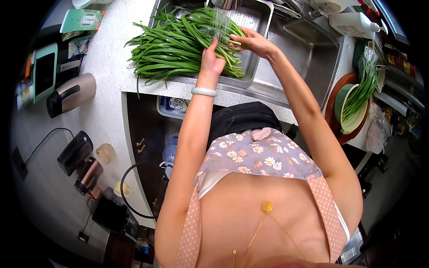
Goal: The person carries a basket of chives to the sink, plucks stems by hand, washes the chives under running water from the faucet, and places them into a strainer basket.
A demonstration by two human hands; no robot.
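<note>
A large heap of long, flat green garlic chives (174, 49) lies over the left part of the sink and spills onto the counter edge. Water streams from the faucet (226, 4) onto the stems. My left hand (212, 61), with a pale bangle at its wrist, is closed around the chives near their stem ends, thumb pointing up. Just right of it, my right hand (253, 42) pinches a few stems under the running water. A perforated metal tray (254, 67) sits in the sink beneath the chives, partly hidden by them.
The second sink basin (304, 53) is on the right. Beyond it, a green colander (345, 107) with more chives rests in a brown basin (333, 100). A white bottle (353, 24) stands behind. A kettle (71, 94) and other appliances line the left counter.
</note>
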